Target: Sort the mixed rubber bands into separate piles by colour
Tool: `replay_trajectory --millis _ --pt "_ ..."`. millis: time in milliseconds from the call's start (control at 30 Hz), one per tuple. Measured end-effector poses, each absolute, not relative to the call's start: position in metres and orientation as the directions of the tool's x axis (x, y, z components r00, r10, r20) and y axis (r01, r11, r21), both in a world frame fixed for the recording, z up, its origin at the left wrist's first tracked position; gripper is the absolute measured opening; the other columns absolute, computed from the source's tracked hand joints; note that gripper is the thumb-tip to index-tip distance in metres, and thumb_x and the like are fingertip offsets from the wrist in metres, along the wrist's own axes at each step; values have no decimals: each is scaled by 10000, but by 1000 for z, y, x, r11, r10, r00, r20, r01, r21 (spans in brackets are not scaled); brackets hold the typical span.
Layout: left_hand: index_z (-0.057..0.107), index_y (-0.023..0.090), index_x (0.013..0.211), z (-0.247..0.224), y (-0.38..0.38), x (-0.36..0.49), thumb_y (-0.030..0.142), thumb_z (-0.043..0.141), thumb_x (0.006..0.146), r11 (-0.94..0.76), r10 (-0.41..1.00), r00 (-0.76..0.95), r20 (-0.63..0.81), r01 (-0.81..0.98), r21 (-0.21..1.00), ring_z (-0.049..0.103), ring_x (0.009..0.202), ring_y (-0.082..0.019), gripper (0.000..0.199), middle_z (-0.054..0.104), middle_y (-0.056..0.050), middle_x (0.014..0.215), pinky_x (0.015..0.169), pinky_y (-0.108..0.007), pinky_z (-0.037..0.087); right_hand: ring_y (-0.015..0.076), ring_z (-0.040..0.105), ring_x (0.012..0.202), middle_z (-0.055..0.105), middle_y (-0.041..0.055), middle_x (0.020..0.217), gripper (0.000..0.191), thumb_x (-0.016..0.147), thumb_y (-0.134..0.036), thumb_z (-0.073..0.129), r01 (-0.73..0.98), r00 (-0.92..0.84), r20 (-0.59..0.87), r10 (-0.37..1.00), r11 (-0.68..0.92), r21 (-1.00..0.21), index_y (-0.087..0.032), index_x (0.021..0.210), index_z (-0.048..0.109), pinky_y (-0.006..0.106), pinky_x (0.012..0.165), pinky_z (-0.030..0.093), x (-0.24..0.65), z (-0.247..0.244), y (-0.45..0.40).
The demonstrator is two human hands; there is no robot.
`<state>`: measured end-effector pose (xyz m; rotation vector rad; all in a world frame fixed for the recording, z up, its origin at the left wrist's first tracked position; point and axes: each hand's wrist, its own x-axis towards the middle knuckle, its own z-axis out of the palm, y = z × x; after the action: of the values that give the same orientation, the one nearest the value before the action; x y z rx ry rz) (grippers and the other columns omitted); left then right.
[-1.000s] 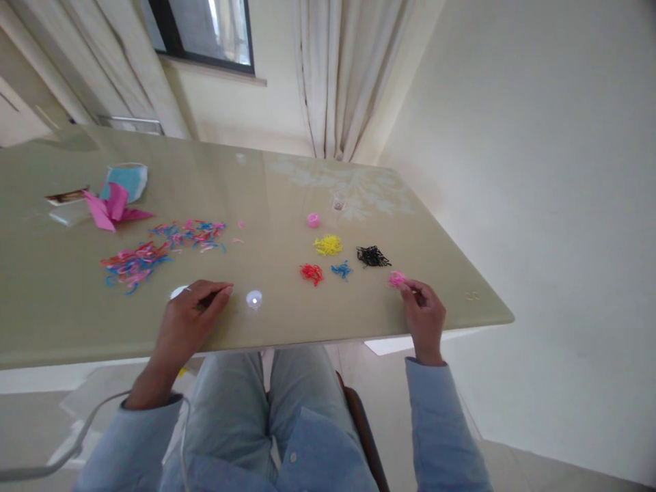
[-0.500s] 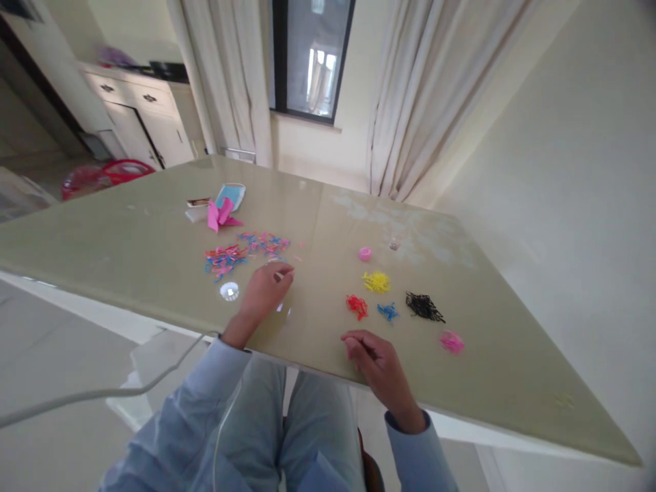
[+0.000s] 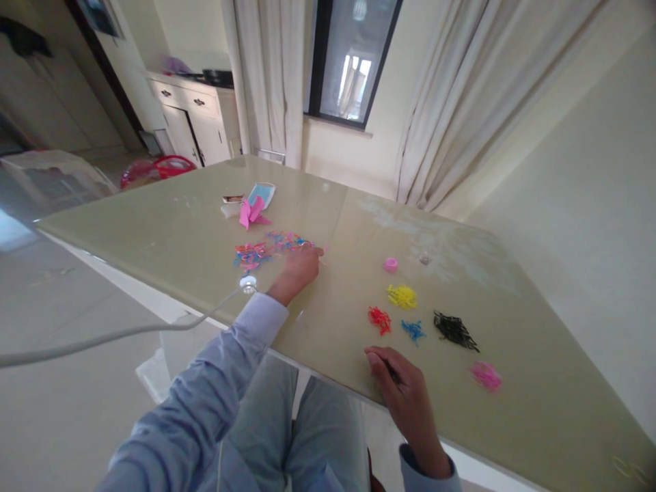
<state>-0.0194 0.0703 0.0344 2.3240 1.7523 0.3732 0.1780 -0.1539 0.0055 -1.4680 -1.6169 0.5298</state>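
Observation:
My left hand is at the right end of a loose pile of pink and blue bits that look like small rubber bands. Its fingertips are pinched; what lies between them is too small to make out. Just left is a pile of red, blue and pink bands. My right hand rests near the table's front edge, thumb pressed to the curled fingers, anything inside hidden. Beyond it lie red bands, blue bands, yellow bands and black bands. Pink bands lie to its right.
A pink ring-shaped piece and a small clear piece lie farther back on the table. At the back left are pink folded paper and a blue face mask. A grey cable crosses the left side.
My left hand has reached forward to the edge of the mixed pile. My right hand keeps its closed shape near the front edge. The camera view has turned left.

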Motion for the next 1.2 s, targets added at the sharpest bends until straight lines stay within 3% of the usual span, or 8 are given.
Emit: replay_trajectory --millis 233,433,500,567,633,733,833,1200 --pt "759 158 976 31 81 -23 124 495 866 -300 953 291 78 890 342 651 1035 -294 288 653 -180 1106 890 -405 510 174 682 719 740 50 809 238 943 -351 559 591 64 326 943 227 -774 -211 904 747 242 648 530 176 6 -153" --pt "747 163 890 36 71 -28 200 543 871 -363 930 345 130 795 486 644 893 -198 209 708 -92 954 810 -293 504 176 678 723 733 51 808 221 948 -332 560 601 64 330 942 228 -766 -215 925 746 248 653 524 175 6 -155" --pt "735 158 847 40 53 -30 291 597 855 -355 918 375 128 636 685 608 745 -157 191 697 -45 808 695 -258 488 176 675 724 731 51 805 219 949 -328 559 605 60 333 941 231 -762 -214 925 745 251 657 523 174 5 -155" --pt "722 150 845 47 29 -30 411 652 823 -217 907 415 70 320 922 521 591 -111 271 629 2 666 562 -226 415 174 671 726 729 51 805 220 952 -324 555 609 56 332 941 232 -758 -214 922 743 252 661 520 173 4 -155" --pt "718 146 851 55 2 -28 504 734 746 -39 872 489 14 41 998 445 522 -74 373 567 30 609 511 -209 349 171 669 736 727 52 811 220 956 -319 550 614 55 330 942 229 -755 -211 921 739 254 676 517 171 3 -155" --pt "696 136 795 67 -30 -19 479 837 648 197 822 568 -31 -233 952 430 508 -49 399 571 26 642 506 -205 333 165 660 736 720 50 810 227 965 -313 535 623 53 322 945 221 -750 -205 924 731 257 694 512 169 2 -155" --pt "675 133 744 75 -49 -7 419 869 635 348 769 638 -47 -355 868 437 501 -43 363 584 18 653 499 -205 329 167 652 736 713 55 806 242 975 -316 513 631 57 318 946 212 -746 -201 925 721 265 700 505 168 2 -156" --pt "652 144 743 81 -72 34 405 865 650 463 704 704 -93 -356 812 422 517 -49 349 514 41 597 507 -188 337 148 560 648 649 26 717 230 953 -285 496 650 71 316 946 197 -734 -202 822 667 246 604 412 166 2 -154"
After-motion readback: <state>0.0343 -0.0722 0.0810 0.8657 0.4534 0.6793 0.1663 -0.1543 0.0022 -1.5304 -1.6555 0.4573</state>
